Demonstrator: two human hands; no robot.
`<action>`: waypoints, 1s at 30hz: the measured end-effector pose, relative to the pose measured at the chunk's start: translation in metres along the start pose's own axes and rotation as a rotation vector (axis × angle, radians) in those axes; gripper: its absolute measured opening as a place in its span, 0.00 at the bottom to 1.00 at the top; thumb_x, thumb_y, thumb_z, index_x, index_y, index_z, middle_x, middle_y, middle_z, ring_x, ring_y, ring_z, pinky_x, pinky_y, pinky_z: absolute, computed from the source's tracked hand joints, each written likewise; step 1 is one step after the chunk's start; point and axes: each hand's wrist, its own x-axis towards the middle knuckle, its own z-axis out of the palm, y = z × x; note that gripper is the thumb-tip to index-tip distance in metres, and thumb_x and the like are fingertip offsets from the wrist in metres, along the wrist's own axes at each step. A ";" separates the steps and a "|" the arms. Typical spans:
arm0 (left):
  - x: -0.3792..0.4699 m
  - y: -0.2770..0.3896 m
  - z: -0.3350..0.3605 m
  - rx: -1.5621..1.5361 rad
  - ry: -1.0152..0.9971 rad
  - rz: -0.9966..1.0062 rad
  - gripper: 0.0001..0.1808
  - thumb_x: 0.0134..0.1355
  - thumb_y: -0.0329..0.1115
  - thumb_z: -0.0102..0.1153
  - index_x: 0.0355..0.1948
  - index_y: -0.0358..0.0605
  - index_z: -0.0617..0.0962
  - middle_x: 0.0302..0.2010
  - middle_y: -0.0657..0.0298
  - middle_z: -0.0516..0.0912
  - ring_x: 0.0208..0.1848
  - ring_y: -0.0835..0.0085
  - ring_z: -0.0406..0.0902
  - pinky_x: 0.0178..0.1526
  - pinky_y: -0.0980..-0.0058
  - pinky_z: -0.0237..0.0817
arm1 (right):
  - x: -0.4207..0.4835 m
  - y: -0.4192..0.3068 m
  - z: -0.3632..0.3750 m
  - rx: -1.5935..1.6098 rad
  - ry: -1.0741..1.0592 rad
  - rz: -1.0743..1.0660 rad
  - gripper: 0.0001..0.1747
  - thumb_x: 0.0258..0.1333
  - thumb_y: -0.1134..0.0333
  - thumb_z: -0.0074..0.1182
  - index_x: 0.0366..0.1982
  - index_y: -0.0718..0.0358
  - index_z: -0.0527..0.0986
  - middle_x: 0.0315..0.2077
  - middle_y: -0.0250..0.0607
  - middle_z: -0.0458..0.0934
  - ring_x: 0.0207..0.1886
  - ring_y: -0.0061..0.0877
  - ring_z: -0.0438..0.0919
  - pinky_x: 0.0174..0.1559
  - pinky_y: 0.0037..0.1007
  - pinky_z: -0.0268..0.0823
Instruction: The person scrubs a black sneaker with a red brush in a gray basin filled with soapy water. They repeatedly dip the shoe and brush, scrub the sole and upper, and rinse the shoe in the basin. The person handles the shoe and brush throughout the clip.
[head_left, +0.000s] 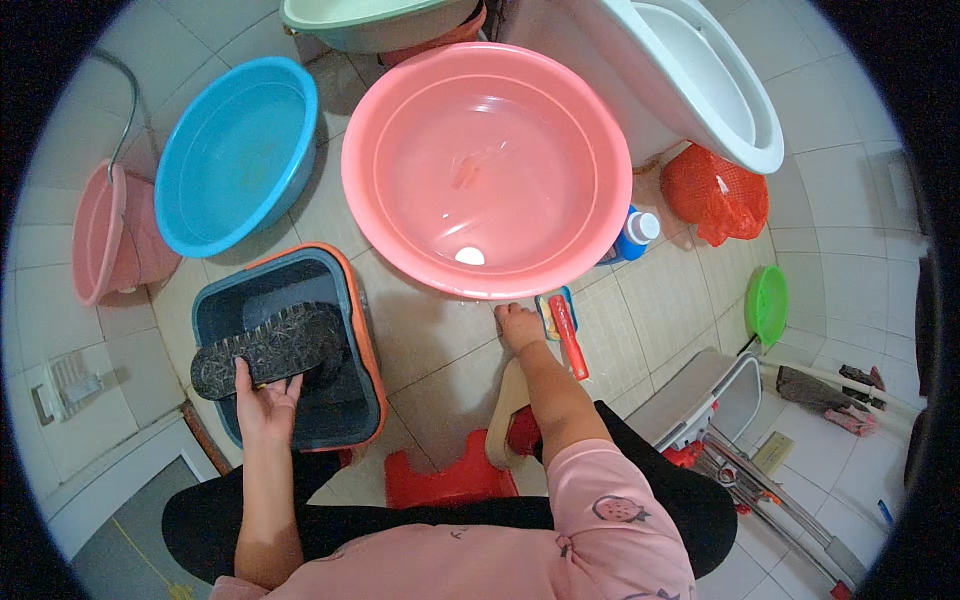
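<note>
My left hand (268, 397) grips a black, patterned shoe or slipper (262, 349) with a ridged edge along its upper side. It is held over the dark grey rectangular bucket (322, 420) with an orange rim. Below the front rim of a large pink basin (487, 281), my right hand (519, 326) reaches low, its fingers curled near the floor; whether they hold anything is hidden. Just right of that hand lies a red-handled brush (568, 341) across a small blue-edged dish (544, 306). The pink basin contains water and a white round object (470, 256).
A blue basin (240, 157) and a pink pail (97, 240) stand left. Behind the pink basin are a pale green basin (375, 26) and a white pedestal fixture (765, 142). A blue bottle (634, 238), red bag (716, 195), red stool (450, 480) and folded metal-framed item (697, 390) are nearby.
</note>
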 end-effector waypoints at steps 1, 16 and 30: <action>0.001 0.000 -0.001 0.007 0.002 0.002 0.28 0.62 0.48 0.53 0.58 0.44 0.66 0.58 0.56 0.69 0.61 0.59 0.66 0.64 0.53 0.53 | 0.002 -0.001 0.001 -0.007 -0.031 0.009 0.11 0.55 0.65 0.42 0.38 0.58 0.71 0.34 0.44 0.77 0.38 0.37 0.79 0.38 0.39 0.71; -0.006 -0.009 0.017 0.037 0.021 0.050 0.30 0.62 0.47 0.52 0.61 0.45 0.62 0.60 0.56 0.67 0.63 0.59 0.62 0.66 0.50 0.49 | -0.005 0.060 0.025 0.964 0.341 0.458 0.08 0.52 0.69 0.47 0.29 0.66 0.75 0.25 0.54 0.77 0.31 0.44 0.77 0.34 0.39 0.68; -0.001 -0.007 0.000 -0.007 0.001 0.031 0.28 0.61 0.47 0.54 0.58 0.46 0.65 0.58 0.57 0.69 0.61 0.59 0.65 0.63 0.51 0.54 | -0.055 0.066 -0.011 0.253 0.320 0.472 0.15 0.49 0.65 0.54 0.41 0.58 0.75 0.33 0.46 0.75 0.35 0.43 0.76 0.36 0.42 0.68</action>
